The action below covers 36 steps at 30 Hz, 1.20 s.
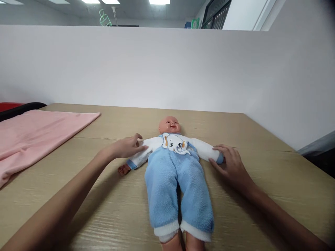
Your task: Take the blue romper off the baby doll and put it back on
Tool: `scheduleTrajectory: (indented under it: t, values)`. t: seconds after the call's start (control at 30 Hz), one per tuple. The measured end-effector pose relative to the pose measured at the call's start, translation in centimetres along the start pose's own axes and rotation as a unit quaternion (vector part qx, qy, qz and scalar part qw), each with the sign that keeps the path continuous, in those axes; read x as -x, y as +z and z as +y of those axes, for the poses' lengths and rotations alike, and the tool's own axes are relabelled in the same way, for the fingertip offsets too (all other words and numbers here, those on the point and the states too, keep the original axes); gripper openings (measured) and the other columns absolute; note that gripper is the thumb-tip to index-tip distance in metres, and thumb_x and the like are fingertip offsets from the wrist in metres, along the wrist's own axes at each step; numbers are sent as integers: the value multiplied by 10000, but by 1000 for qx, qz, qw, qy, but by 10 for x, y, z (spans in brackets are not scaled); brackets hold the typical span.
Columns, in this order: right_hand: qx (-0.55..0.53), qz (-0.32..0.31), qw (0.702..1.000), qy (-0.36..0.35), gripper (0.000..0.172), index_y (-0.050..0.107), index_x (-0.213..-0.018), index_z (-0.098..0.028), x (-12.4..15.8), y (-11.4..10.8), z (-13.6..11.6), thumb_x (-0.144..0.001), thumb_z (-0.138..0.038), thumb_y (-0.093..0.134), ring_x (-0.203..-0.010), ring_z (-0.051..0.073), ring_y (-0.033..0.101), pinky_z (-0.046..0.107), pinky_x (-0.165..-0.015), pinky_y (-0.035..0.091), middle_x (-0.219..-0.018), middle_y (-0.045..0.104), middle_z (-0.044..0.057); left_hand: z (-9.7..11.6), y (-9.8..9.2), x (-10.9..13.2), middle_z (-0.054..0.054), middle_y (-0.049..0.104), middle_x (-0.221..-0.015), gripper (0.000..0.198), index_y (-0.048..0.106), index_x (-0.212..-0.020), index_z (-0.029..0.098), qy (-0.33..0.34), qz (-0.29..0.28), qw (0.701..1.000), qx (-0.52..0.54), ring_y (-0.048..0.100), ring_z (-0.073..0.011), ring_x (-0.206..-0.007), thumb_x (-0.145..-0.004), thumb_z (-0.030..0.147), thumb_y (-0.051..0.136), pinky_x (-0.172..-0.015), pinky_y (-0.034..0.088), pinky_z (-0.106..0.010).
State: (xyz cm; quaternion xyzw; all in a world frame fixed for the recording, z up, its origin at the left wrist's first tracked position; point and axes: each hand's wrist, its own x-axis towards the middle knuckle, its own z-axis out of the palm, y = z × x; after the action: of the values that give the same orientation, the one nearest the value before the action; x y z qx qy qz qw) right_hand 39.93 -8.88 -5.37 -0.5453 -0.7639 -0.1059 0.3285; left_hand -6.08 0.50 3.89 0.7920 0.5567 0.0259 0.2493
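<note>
A baby doll [169, 167] lies on its back on the wooden table, head away from me and legs toward me. It wears fuzzy blue trousers and a white top with an elephant face [178, 143] on the chest. My left hand [127, 146] is at the doll's white sleeve on the left, thumb and forefinger apart, the thumb tip at the cloth. That sleeve's blue cuff [131, 164] and the doll's small hand [124, 169] show below. My right hand [232, 165] has its fingers and thumb around the blue cuff of the other sleeve [206, 149], hiding the doll's hand there.
A pink cloth [44, 132] is spread on the table [104, 209] at the left. Behind it are a black curved edge [23, 108] and something red [9, 106]. A white partition [146, 66] stands along the table's far side, and a dark object [320, 153] is beyond the right edge.
</note>
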Motion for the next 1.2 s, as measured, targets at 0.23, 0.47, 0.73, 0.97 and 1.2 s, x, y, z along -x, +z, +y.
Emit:
scheduleTrajectory:
  t: [0.23,0.47,0.73,0.97,1.2]
  values:
    - [-109,-64,986,106,546,644,-1384,-236,15,-2,27,-931,-521,751,-1245,402,680,596,-1097,520,-1359,735,155,101,40,-17,-139,687,-1370,339,667,-1255,209,260,229,938,-29,536,-338,-1367,-1096,486,554,-1191,458,-498]
    - [-266,-16,933,243,618,692,-1241,-275,15,-7,16,-754,-560,944,-1094,338,755,491,-977,617,-1227,777,101,149,70,-67,-145,756,-1270,329,724,-1218,178,283,172,936,-119,585,-412,-1266,-1052,457,667,-1074,483,-609]
    - [-389,76,889,231,645,649,-1101,-275,-38,-6,-9,-636,-495,1038,-943,211,720,315,-842,630,-1030,700,22,137,71,-66,-111,760,-1158,160,640,-1137,203,380,162,911,6,649,-306,-1137,-1097,354,606,-1037,485,-465]
    - [-378,10,918,121,522,618,-1094,-278,-84,12,-46,-737,-425,971,-822,212,712,323,-729,604,-935,722,15,132,66,-62,-122,729,-1181,169,571,-1132,215,482,121,854,153,677,-259,-1089,-1126,378,526,-966,511,-386]
    - [-268,-61,961,-20,280,662,-1104,-275,-73,10,-62,-863,-211,789,-805,217,625,346,-751,530,-919,669,11,131,66,-60,-68,708,-1020,161,564,-1117,207,491,114,815,286,681,-210,-947,-1122,366,542,-902,528,-351]
